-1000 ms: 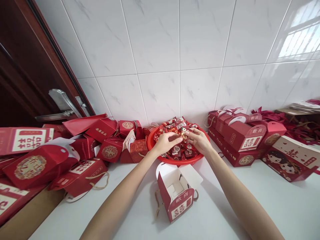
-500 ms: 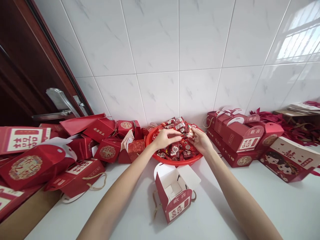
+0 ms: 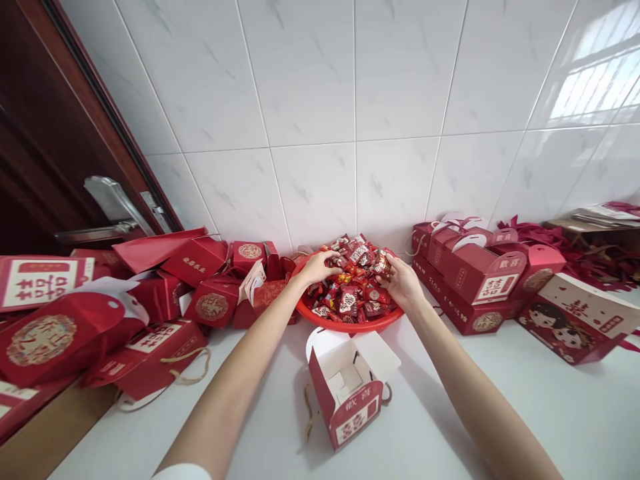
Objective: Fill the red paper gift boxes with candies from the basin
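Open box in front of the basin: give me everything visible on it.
The open box looks like folded card, red outside and white inside. It stands upright on the white table, slightly turned, just before the red basin. Its top is open: a white flap spreads right, a rounded one stands at the rear left. The front has a pale label with red characters; twisted cord shows at both sides. The visible interior looks empty. Neither hand touches it.

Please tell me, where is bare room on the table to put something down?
The widest bare table is right of the right forearm, in front of the box with cartoon faces. A smaller patch lies between the open box and that forearm. It is crowded at left with piled boxes, and around the basin.
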### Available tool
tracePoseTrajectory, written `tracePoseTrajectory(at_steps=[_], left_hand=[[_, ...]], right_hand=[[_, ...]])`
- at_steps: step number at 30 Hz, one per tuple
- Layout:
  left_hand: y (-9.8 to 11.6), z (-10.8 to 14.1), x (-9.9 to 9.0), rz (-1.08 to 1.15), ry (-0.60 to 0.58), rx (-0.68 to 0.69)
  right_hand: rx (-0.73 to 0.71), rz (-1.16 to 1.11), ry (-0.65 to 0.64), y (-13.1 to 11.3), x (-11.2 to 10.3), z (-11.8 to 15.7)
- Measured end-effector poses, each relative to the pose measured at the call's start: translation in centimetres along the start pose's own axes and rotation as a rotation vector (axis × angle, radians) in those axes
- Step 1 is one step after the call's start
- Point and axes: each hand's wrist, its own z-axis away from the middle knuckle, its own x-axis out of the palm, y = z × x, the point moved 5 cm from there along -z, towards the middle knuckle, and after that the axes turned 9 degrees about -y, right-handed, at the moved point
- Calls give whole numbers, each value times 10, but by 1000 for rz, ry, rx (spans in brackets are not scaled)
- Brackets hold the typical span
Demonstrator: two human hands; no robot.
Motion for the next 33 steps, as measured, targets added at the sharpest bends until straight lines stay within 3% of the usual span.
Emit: tracePoseTrajectory(at_steps=[5, 12, 15, 20, 22, 27, 33], left_hand=[[7, 13, -3, 31, -82, 112], [3, 33, -14, 235, -104, 22], [7, 39, -19, 300, -44, 37], [21, 41, -34, 471, 158, 100], [26, 41, -36, 519, 177, 91], [32, 40, -27, 528, 59, 75], [26, 35, -12, 253, -121, 35]], right_hand=[[24, 21, -1, -1, 0, 1], [11, 90, -47, 0, -2, -1], [25, 71, -28, 0, -1, 1], [30, 76, -46, -1, 4, 4], [29, 82, -46, -2, 5, 5], [46, 69, -42, -4, 8, 8], [70, 63, -19, -7, 12, 13]])
